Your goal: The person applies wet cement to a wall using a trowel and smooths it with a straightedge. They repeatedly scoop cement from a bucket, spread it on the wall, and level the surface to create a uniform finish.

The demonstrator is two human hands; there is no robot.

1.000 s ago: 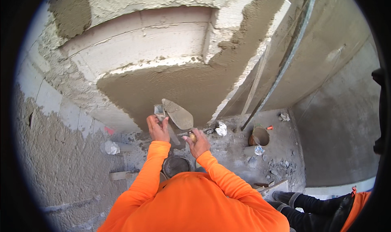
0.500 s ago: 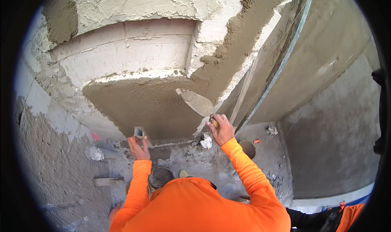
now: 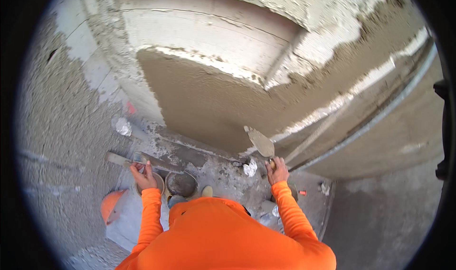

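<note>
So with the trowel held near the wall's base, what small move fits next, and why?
Probably a short upward sweep of the pointed steel trowel in the right hand across the wet grey-brown plaster patch. Its blade sits at that patch's lower edge, bare white blocks show above, and the left hand holds the flat mortar board low, away from the wall.

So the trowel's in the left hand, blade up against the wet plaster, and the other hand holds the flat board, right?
Not quite: the head view shows the trowel in the right hand, blade against the wet plaster. The left hand holds the flat board.
</note>
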